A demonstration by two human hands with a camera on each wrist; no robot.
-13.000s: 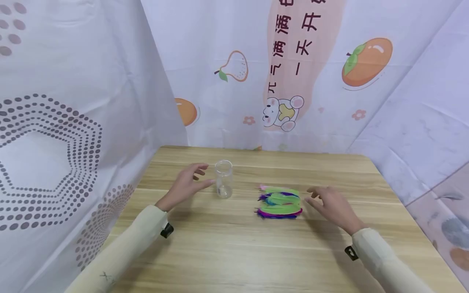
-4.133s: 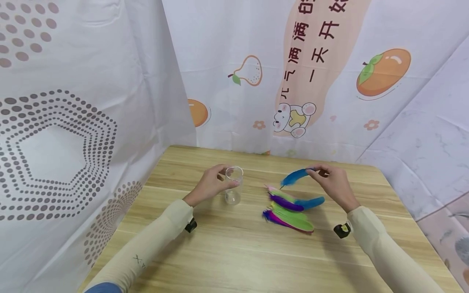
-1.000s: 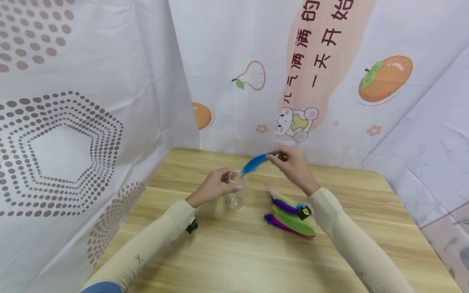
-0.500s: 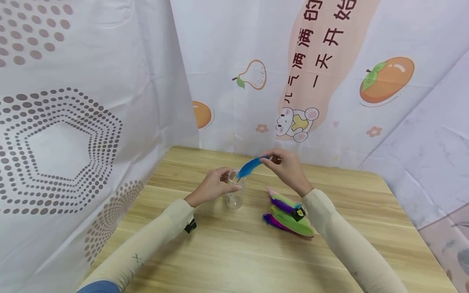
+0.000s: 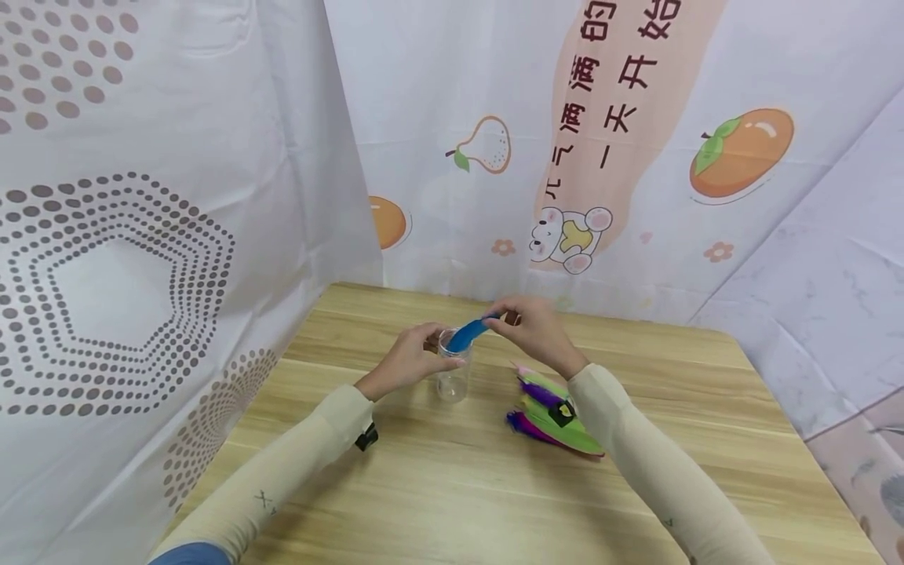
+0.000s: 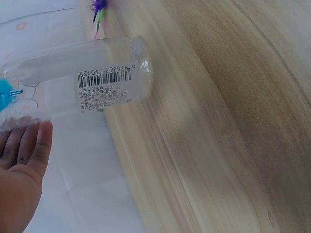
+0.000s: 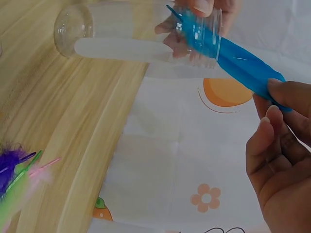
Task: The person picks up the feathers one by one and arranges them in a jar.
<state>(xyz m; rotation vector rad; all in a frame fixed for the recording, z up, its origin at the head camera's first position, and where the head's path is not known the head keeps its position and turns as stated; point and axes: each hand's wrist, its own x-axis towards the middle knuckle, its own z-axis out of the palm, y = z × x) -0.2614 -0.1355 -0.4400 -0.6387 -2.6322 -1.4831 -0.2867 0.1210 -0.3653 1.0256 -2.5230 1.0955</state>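
Note:
A clear plastic jar (image 5: 452,384) with a barcode label (image 6: 104,81) stands upright on the wooden table. My left hand (image 5: 410,359) grips it near the rim, fingers behind and thumb in front. Between thumb and fingertips, my right hand (image 5: 533,329) pinches a blue feather (image 5: 469,333) by its tip. The feather slants down into the jar's mouth, and in the right wrist view its quill end shows inside the clear wall. In the left wrist view the feather's fluffy blue base (image 6: 6,93) is seen through the jar.
Right of the jar, several green, purple, pink and magenta feathers (image 5: 565,428) lie in a loose pile, partly under my right wrist. The wooden table (image 5: 438,486) meets a printed curtain (image 5: 438,196) at its back edge. A dotted curtain (image 5: 113,298) hangs along the left.
My right hand picked up the blue feather from the pile and carried it left; over the last second it lowered the quill end into the jar. My left hand took hold of the jar earlier.

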